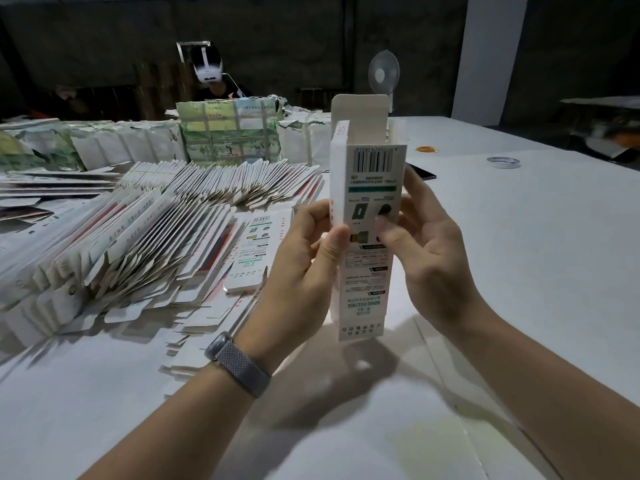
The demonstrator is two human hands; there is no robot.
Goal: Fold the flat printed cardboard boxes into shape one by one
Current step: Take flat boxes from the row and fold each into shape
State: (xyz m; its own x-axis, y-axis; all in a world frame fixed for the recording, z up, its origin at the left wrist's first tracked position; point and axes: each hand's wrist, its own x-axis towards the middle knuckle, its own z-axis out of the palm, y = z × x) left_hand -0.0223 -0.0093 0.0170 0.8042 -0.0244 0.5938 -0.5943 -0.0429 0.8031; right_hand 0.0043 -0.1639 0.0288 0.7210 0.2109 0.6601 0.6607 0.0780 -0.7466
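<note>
I hold a tall white printed cardboard box point(367, 188) upright above the table, opened into a rectangular tube with its top flap standing up. My left hand point(304, 258) grips its left edge, thumb on the front panel. My right hand point(422, 244) grips the right edge, thumb pressing the front near the middle. A large fanned pile of flat printed boxes point(145, 237) lies on the left of the table. One flat box point(256, 247) lies face up beside the pile.
Wrapped green-printed bundles point(228, 133) stand at the back of the white table point(519, 271). A tape roll point(504, 162), rubber bands point(426, 149), a dark phone point(420, 171) and a small fan point(383, 74) sit at the back right. Another person with a headset point(207, 69) sits opposite.
</note>
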